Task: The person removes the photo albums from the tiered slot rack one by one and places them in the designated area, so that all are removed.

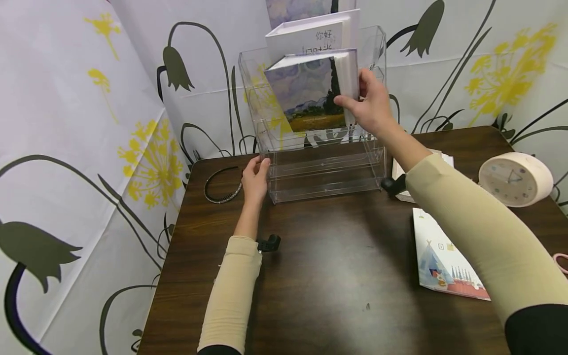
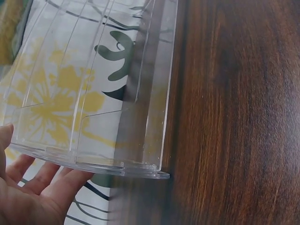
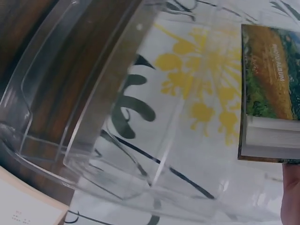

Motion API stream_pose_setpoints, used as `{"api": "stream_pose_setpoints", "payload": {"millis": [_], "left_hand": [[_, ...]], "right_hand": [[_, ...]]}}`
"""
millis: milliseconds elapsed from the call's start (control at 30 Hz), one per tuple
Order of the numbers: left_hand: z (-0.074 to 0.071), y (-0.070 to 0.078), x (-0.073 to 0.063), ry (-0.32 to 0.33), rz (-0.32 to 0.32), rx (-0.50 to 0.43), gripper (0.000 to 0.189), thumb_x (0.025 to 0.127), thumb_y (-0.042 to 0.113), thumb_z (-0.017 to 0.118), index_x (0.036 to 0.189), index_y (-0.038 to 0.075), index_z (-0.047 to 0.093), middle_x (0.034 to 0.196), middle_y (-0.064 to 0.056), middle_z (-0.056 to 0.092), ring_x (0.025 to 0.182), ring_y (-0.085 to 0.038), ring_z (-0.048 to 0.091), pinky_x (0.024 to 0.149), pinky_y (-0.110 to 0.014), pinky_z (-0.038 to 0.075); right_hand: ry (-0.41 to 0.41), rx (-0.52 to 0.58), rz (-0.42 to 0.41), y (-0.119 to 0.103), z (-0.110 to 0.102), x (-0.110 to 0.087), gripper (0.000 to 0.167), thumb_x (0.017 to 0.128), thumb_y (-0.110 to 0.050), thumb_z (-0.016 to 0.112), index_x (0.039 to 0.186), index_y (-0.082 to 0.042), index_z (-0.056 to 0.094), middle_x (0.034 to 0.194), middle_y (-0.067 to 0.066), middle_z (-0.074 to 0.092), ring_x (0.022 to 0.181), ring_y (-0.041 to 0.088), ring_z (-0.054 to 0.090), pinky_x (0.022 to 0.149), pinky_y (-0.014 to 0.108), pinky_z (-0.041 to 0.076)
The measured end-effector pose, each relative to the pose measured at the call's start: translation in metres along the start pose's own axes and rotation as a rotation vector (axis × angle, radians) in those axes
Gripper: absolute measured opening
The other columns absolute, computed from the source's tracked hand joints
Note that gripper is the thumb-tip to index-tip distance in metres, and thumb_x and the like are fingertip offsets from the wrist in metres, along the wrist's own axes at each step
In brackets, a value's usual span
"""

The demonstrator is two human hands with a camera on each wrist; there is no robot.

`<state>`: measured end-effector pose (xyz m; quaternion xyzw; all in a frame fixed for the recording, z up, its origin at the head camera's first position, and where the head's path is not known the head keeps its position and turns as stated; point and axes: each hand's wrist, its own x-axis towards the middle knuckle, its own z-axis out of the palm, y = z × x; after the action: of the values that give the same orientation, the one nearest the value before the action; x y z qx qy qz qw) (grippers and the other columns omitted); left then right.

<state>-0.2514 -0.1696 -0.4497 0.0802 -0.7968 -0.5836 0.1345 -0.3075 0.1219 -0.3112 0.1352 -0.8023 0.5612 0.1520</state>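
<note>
In the head view, the right hand (image 1: 372,104) has its grip on a photo album (image 1: 306,96), thumb on the painted front cover and fingers round the spine side. The album leans slightly at the upper part of a clear tiered rack (image 1: 328,188); whether its lower edge touches the rack cannot be told. Just behind it stands a white book (image 1: 306,43) with dark Chinese characters, and farther back a second painted cover (image 1: 299,11) shows at the top. The left hand (image 1: 255,181) holds the rack's left side at the front edge. Beside that hand a dark curved headband (image 1: 218,200) lies on the brown wooden surface (image 1: 328,276). To the right sit a pale round clock (image 1: 506,178), a booklet (image 1: 443,266) with a tent drawing, and a pale stack (image 1: 399,171) partly hidden by the right forearm.

In the left wrist view, the left hand's grip is narrow round the clear panel's edge, thumb on one side, fingers on the other. A blurred bit of painted cover fills the upper left corner.

In the right wrist view, the album is at the right edge, its page block and "PHOTO ALBUM" lettering visible, with one finger just below it. The rack's clear walls cross the left.
</note>
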Motion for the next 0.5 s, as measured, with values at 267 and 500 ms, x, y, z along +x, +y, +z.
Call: {"api": "stream_pose_setpoints", "payload": {"millis": [267,500], "left_hand": [[0.0,0.001,-0.001,-0.014,-0.01,0.01,0.043,0.099,0.038,0.059,0.13,0.008,0.061,0.119,-0.016,0.066,0.11,-0.03,0.059,0.093,-0.047,0.044],[-0.001,0.001,0.0,-0.013,-0.009,0.007,0.043,0.099,0.037,0.059,0.131,0.008,0.06,0.121,-0.016,0.065,0.112,-0.031,0.058,0.095,-0.047,0.044]], "right_hand": [[0.019,0.138,-0.018,0.004,-0.034,-0.027,0.048,0.083,-0.004,0.077,0.125,0.0,0.055,0.112,0.012,0.066,0.093,0.017,0.065,0.084,0.031,0.053],[0.001,0.168,0.075,0.01,-0.049,-0.082,0.046,0.085,-0.004,0.076,0.125,0.002,0.055,0.107,0.007,0.069,0.093,0.011,0.068,0.079,0.025,0.054]]}}
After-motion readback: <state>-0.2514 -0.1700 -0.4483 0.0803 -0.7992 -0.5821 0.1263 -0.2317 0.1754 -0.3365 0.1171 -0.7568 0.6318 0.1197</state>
